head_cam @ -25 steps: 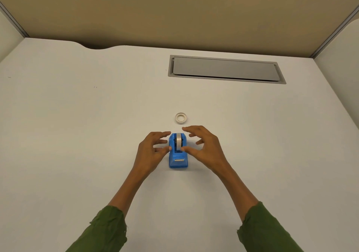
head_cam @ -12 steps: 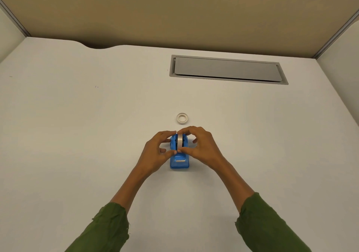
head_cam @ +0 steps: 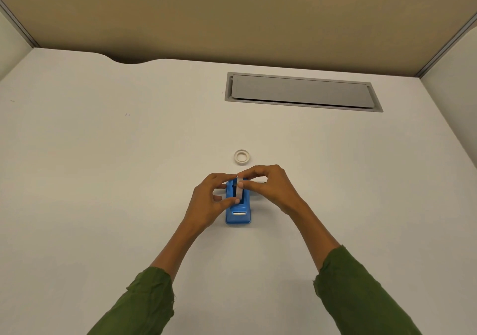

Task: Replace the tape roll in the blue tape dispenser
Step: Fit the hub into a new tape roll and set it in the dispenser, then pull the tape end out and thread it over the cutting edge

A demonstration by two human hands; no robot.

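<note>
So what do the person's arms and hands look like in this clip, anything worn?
Both hands, left hand and right hand, are bare: no gloves, rings or watch visible. Each forearm is bare down to a loose olive-green sleeve, left sleeve and right sleeve, with slightly frayed-looking cuffs.

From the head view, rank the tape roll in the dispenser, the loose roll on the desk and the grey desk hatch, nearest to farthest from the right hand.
1. Tape roll in the dispenser, at its fingertips.
2. Loose roll, just beyond.
3. Grey desk hatch, far back.

no readable text, no labels (dispenser plain blue)
</note>
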